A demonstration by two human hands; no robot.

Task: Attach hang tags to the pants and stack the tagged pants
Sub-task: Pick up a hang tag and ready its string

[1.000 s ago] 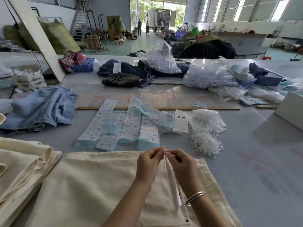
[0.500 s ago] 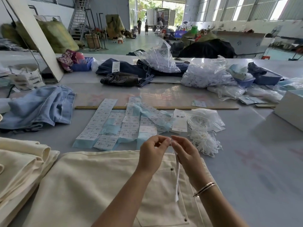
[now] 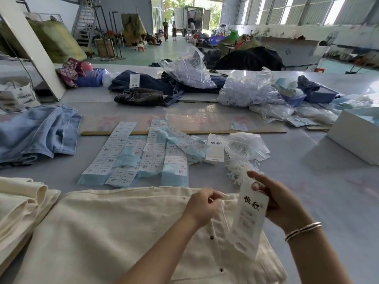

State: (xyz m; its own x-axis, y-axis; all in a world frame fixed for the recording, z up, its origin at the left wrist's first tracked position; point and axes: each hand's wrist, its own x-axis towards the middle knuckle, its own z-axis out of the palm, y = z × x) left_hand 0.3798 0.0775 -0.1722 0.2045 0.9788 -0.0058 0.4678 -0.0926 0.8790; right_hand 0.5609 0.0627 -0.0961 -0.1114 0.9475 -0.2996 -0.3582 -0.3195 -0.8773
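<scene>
A long white hang tag [image 3: 249, 218], a stiff card rectangle with two bold black characters near its top and faint small print below, is held tilted above the cream pants [image 3: 106, 232] lying flat on the grey bench [image 3: 320, 197]. The right hand [image 3: 274, 201] holds the tag near its upper end, thumb pressed on its face and fingers curled behind it. The left hand [image 3: 202, 204] is just beside it, fingers curled in a pinch at the pants' waistband, on what looks like a thin white string; what exactly it grips cannot be told. The pants are heavy woven cloth with small dark studs along a seam. To the left lies a stack of folded cream pants [image 3: 22, 203], touching the flat pair. Beyond the hands are strips of small printed labels [image 3: 131, 156] on pale blue backing, another white hang tag [image 3: 215, 147], and a crinkled clear bag of white strings [image 3: 244, 150].
</scene>
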